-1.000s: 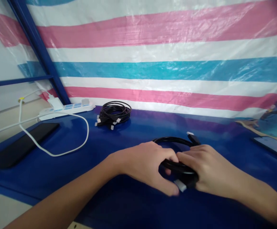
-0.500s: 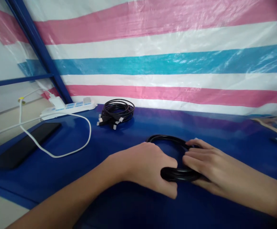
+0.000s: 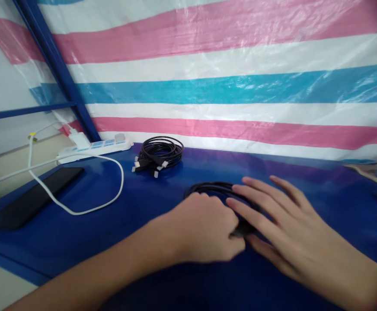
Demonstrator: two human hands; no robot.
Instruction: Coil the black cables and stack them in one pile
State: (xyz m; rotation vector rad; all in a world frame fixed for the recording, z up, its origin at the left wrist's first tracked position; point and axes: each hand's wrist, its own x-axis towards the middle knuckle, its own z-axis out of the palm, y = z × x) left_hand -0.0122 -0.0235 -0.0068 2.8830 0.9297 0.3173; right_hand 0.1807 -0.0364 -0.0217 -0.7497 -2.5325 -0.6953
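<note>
A coiled black cable [image 3: 209, 188] lies on the blue table [image 3: 162, 194] in front of me, mostly covered by my hands. My left hand [image 3: 204, 231] is curled over the near side of the coil, its fingers closed on the cable. My right hand [image 3: 279, 224] rests on the coil from the right with its fingers stretched out flat and apart. The cable's plugs are hidden under the hands.
A bundle of black cables with white plugs [image 3: 158, 154] lies at the back. A white power strip [image 3: 93, 147] with a white cord [image 3: 110, 196] sits at the back left, beside a black phone [image 3: 34, 196]. A striped plastic sheet [image 3: 227, 86] hangs behind the table.
The coil has slid a little to the left under my hands. My right hand has let go of it and spread its fingers flat; the white plug end seen earlier is now out of sight.
</note>
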